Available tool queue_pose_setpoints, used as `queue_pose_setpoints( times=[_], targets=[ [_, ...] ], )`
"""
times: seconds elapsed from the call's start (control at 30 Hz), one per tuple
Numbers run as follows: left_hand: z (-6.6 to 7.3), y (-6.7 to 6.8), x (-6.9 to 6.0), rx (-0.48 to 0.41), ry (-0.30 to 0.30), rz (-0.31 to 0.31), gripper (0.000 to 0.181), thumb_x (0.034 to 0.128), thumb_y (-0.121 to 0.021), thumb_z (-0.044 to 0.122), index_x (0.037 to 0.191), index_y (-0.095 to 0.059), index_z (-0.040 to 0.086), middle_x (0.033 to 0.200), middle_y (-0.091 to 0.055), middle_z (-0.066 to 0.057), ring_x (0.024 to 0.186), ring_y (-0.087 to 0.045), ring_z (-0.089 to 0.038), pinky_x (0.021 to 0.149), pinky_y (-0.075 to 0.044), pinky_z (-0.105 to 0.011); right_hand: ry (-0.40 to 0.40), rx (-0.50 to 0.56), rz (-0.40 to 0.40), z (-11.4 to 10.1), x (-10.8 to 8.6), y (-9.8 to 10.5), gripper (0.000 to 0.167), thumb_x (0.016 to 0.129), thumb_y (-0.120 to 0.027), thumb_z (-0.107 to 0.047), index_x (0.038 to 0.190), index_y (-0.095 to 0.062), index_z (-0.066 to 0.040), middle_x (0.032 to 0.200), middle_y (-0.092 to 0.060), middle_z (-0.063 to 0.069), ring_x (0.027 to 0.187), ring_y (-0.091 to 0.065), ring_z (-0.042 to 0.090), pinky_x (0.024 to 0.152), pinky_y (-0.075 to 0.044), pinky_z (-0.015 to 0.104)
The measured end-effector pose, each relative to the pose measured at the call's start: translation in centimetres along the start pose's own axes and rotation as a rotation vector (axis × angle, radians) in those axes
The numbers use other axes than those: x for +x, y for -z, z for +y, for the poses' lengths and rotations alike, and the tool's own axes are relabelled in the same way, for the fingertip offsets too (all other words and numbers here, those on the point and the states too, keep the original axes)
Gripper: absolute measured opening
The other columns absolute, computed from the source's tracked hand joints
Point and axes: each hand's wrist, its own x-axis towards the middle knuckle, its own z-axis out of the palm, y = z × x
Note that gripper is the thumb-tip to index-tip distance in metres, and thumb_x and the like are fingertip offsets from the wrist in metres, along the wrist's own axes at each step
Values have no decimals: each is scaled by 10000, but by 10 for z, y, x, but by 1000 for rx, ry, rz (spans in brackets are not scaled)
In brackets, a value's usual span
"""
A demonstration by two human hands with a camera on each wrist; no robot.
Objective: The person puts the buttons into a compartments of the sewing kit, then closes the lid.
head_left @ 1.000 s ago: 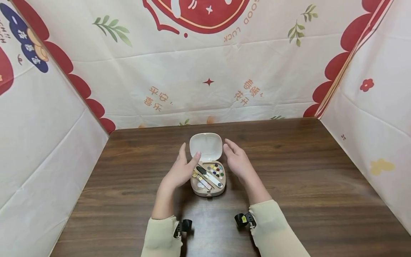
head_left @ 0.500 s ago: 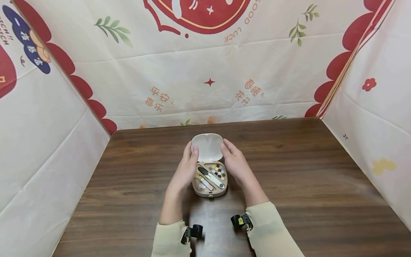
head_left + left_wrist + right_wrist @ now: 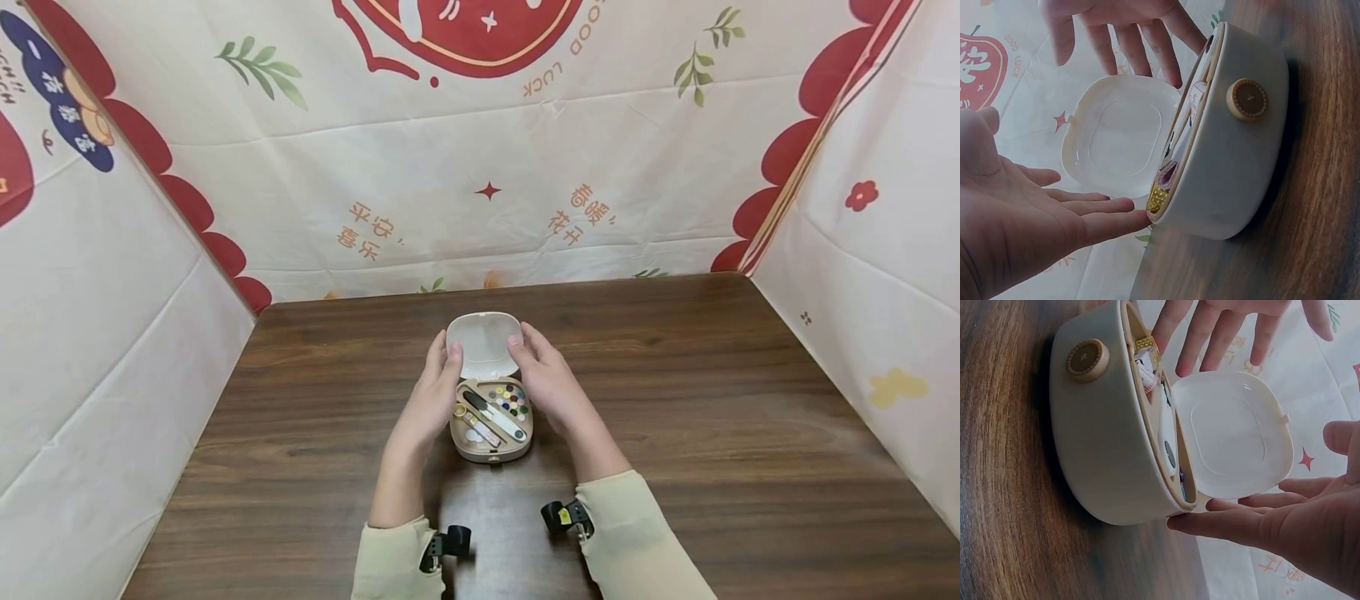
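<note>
A small cream sewing box point(image 3: 491, 454) stands on the table with its white lid point(image 3: 486, 346) raised at the back. Inside lie a black-and-white tool like thread snips point(image 3: 495, 415), a gold thimble-like piece point(image 3: 460, 410) and several coloured round heads point(image 3: 510, 398). My left hand point(image 3: 423, 404) is at the lid's left side and my right hand point(image 3: 553, 382) at its right. Both have long, extended fingers, and the thumbs stand off the lid. In each wrist view a fingertip meets or nearly meets the box rim. A round brown knob point(image 3: 1249, 99) shows on the front.
The dark wood table point(image 3: 697, 400) stretches to both sides and in front of the box. Printed white cloth point(image 3: 450, 150) hangs behind and on both sides. A small black camera point(image 3: 453, 540) sits at the left cuff and another point(image 3: 557, 517) at the right cuff.
My left hand has come in rightward to the lid's side, its thumb drawn nearer the fingers. My right thumb has shifted slightly left, in front of the lid. The lid stays raised.
</note>
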Motion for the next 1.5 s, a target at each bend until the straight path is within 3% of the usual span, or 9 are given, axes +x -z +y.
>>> queue_pose_setpoints(
  times=[0.2, 0.63, 0.9, 1.2, 1.5],
  targets=[
    [0, -1, 0, -7, 20, 1, 802, 1107, -390, 611, 1731, -78, 214, 1777, -225, -145, 1652, -218, -355, 1336, -169, -596, -3, 14, -9, 1, 1, 2, 693, 1146, -424, -443, 1715, -195, -121, 1781, -233, 131, 1666, -215, 286, 1350, -199, 482],
    [-7, -1, 1, -16, 37, 21, 798, 1116, -408, 573, 1732, -52, 209, 1784, -200, -152, 1655, -207, -371, 1336, -168, -591, 31, 33, -10, 4, -2, 2, 700, 1144, -458, -393, 1709, -186, -82, 1755, -291, 174, 1647, -273, 292, 1332, -259, 470],
    [-9, -3, 0, -54, -3, 53, 777, 1127, -450, 499, 1726, -50, 207, 1742, -291, -191, 1639, -258, -374, 1330, -196, -594, 43, 43, 22, 9, -2, 4, 706, 1122, -526, -402, 1694, -245, -99, 1729, -350, 181, 1624, -326, 320, 1315, -293, 499],
    [-9, -4, -2, -38, -25, 55, 796, 1106, -494, 523, 1717, -105, 194, 1706, -334, -196, 1595, -346, -400, 1304, -268, -606, 35, 46, 37, 14, -3, 9, 683, 1093, -577, -452, 1642, -357, -109, 1704, -390, 190, 1597, -355, 387, 1153, -472, 623],
    [-13, -3, -4, -62, -46, 83, 717, 1095, -583, 402, 1680, -232, 184, 1656, -392, -211, 1553, -434, -392, 1261, -362, -595, -6, -5, 68, 17, -6, 8, 660, 1058, -638, -470, 1585, -458, -117, 1647, -482, 161, 1546, -449, 359, 1219, -434, 561]
  ],
)
